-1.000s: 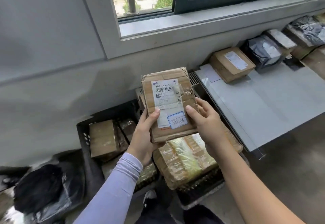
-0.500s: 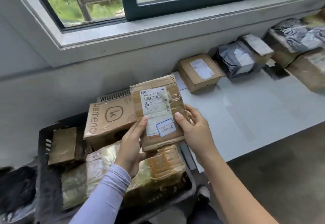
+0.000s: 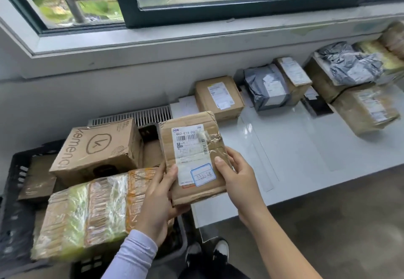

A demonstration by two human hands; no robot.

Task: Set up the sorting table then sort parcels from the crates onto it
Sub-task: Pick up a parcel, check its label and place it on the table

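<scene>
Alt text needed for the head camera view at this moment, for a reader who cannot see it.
Both hands, left and right, hold a flat cardboard parcel, label up, above a black crate of boxes. To the right, a white table under a window carries a row of parcels along the wall.

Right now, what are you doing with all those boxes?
A person is sorting parcels. Both hands, left hand and right hand, hold one flat parcel upright, label facing them, above the edge of the crate. The crate still holds more parcels, like the printed box and a taped bundle. Several parcels already sit along the back of the white table under the window.
</scene>
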